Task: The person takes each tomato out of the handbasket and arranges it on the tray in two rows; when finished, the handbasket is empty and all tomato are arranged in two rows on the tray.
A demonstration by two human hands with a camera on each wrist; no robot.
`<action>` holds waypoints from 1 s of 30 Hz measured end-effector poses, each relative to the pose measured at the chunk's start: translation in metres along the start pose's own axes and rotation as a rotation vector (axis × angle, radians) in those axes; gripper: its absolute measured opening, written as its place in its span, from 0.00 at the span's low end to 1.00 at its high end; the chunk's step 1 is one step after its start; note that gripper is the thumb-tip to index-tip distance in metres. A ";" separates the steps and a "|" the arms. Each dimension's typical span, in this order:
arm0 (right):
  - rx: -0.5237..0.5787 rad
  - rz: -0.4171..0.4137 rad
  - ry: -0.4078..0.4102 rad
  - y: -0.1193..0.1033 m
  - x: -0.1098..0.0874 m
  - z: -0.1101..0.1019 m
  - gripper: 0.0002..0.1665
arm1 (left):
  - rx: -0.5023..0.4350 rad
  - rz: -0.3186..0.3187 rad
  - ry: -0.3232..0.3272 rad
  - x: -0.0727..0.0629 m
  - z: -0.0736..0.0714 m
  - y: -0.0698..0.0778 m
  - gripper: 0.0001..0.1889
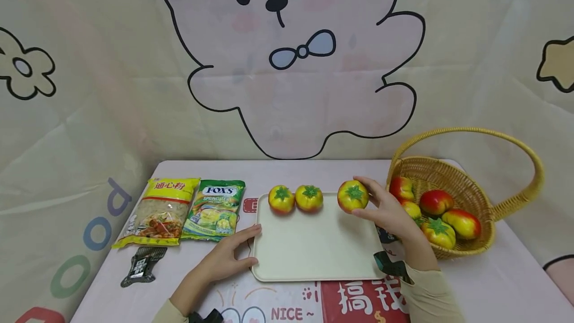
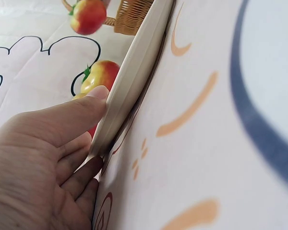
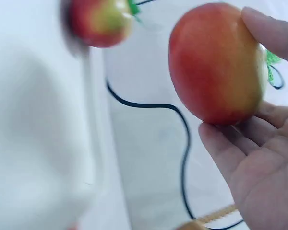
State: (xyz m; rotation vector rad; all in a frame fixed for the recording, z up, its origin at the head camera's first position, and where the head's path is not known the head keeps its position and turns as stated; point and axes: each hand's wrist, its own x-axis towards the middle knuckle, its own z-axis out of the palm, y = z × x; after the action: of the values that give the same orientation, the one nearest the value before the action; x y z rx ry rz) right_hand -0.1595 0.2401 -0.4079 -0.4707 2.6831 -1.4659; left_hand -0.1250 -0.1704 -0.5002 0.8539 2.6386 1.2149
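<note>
My right hand (image 1: 392, 211) grips a red-and-yellow fruit (image 1: 352, 196) with a green star-shaped top, thumb on one side and fingers on the other. In the head view this fruit overlaps the tray's far right edge. Two similar fruits, one at the left (image 1: 281, 200) and one beside it (image 1: 309, 199), sit side by side along the far edge of the cream tray (image 1: 314, 248). At the tray's left edge rests my left hand (image 1: 226, 255), its thumb touching the rim and its loosely spread fingers against the side.
A wicker basket (image 1: 486, 198) with a tall handle stands at the right, holding several red-and-yellow fruits. Left of the tray lie a yellow macaroni bag (image 1: 157, 213), a green FOX'S candy bag (image 1: 214, 209) and a small black packet (image 1: 142, 265). A printed mat (image 1: 287, 303) extends under the tray.
</note>
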 end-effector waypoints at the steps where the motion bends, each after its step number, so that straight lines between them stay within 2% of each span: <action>1: -0.005 0.004 -0.001 0.004 0.003 0.004 0.45 | 0.000 0.001 0.003 0.000 0.000 0.000 0.35; 9: 0.058 0.015 -0.032 0.028 0.016 0.026 0.45 | 0.006 0.002 0.001 -0.002 0.001 -0.002 0.35; 19: 0.102 0.057 -0.034 0.039 0.024 0.033 0.47 | -0.007 -0.009 -0.008 0.001 0.000 -0.004 0.36; 30: 0.096 0.101 -0.089 0.046 0.035 0.039 0.47 | 0.015 0.011 0.006 0.000 0.001 -0.005 0.37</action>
State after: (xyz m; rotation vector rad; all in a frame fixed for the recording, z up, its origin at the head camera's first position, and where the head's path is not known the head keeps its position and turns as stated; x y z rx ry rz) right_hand -0.1966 0.2213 -0.4637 -0.3790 2.5156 -1.5007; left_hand -0.1269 -0.1718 -0.5045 0.8689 2.6543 1.2039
